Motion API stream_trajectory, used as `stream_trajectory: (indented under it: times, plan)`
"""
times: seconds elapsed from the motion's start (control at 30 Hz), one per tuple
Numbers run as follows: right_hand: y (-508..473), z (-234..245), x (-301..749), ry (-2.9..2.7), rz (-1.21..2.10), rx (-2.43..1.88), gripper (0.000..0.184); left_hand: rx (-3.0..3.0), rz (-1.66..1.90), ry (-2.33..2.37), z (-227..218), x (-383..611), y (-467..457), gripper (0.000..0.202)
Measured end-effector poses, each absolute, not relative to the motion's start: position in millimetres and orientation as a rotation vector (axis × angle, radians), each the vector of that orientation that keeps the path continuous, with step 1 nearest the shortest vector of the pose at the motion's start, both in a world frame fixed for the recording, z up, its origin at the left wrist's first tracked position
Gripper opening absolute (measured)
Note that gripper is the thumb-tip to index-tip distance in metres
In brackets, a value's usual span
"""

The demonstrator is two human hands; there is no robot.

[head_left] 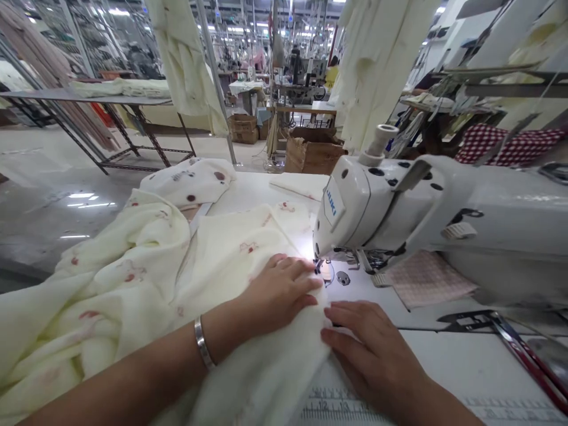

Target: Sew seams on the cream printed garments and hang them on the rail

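A cream fabric (146, 272) with small red prints lies bunched across the sewing table (465, 367). My left hand (279, 293) lies flat on the fabric with fingers stretched toward the needle area (320, 267) of a white sewing machine (399, 207). A metal bangle (202, 343) circles that wrist. My right hand (370, 346) rests just right of the fabric's edge, its fingertips pressing the edge, fingers extended and close together.
A pink checked cloth (426, 278) lies under the machine arm. Printed ruler marks (328, 405) run along the table front. Cardboard boxes (313, 154), a metal-framed table (89, 97), hanging cream fabric (190, 59) and a red checked cloth (510, 145) stand behind.
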State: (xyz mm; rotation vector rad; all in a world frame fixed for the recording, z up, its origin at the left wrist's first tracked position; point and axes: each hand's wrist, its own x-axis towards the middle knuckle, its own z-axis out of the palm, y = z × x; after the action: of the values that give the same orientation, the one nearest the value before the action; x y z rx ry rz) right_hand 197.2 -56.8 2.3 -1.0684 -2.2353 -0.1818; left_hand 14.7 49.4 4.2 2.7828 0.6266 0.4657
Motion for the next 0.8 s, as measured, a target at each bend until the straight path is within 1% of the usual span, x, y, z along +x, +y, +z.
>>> stream_trajectory:
  times: [0.1, 0.27, 0.43, 0.6, 0.7, 0.73, 0.8]
  plan:
    - [-59, 0, 196, -2.315, -0.110, -1.063, 0.021, 2.761, 0.520, 0.497, 5, 14, 52, 0.019]
    - [-60, -7, 195, -2.338, -0.076, -1.104, 0.021, 2.793, 0.526, 0.476, 2, 15, 54, 0.017]
    - [-46, -12, 199, -2.407, -0.237, -1.122, 0.017, 2.776, 0.572, 0.474, 3, 19, 63, 0.015]
    - [-16, -20, 205, -2.410, -0.488, -1.255, 0.004, 2.836, 0.708, 0.494, 4, 28, 86, 0.015]
    - [-6, -21, 206, -2.375, -0.580, -1.354, 0.010, 2.876, 0.755, 0.550, 6, 35, 96, 0.022]
    - [-5, -21, 206, -2.368, -0.592, -1.381, 0.010, 2.893, 0.753, 0.610, 5, 37, 98, 0.021]
    - [-3, -17, 202, -2.379, -0.581, -1.398, 0.011, 2.938, 0.741, 0.804, 1, 39, 100, 0.013]
